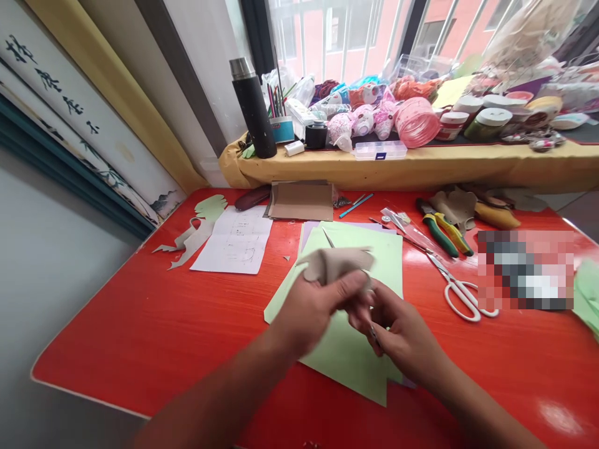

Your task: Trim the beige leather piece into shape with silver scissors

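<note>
My left hand is closed on a piece of beige soft sheet material, cloth or thin leather, whose curved edges blur with motion. Beside it, my right hand pinches a small dark metal tool; most of it is covered by the fingers, so its kind is unclear. A thin pointed metal tip shows beyond the beige piece, roughly in line with that tool; whether they are one thing I cannot tell. Both hands meet above light green sheets on the red table.
White-handled scissors and green-yellow pliers lie to the right. At left are a marked white paper and beige scraps. Brown cardboard lies at the back. A black flask and several jars stand on the ledge.
</note>
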The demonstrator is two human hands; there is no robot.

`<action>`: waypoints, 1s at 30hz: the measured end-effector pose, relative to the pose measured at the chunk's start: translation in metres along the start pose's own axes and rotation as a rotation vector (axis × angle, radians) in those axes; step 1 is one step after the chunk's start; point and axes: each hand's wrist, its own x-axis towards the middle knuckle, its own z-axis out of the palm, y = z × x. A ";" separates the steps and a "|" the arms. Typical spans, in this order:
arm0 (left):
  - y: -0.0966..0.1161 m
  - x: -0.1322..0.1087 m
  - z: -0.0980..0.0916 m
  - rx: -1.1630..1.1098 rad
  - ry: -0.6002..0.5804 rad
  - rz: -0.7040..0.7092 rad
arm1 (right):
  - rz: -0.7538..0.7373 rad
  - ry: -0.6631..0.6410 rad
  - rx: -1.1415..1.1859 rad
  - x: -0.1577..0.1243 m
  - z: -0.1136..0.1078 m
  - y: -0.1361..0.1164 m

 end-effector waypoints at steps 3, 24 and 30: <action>-0.007 0.034 -0.027 0.121 0.235 0.135 | 0.052 -0.005 0.077 0.000 0.001 -0.005; -0.032 0.054 -0.077 0.166 0.282 0.186 | 0.085 -0.099 0.054 -0.001 0.000 -0.010; -0.022 0.050 -0.073 0.095 0.292 0.136 | 0.088 -0.060 0.069 0.000 -0.001 -0.003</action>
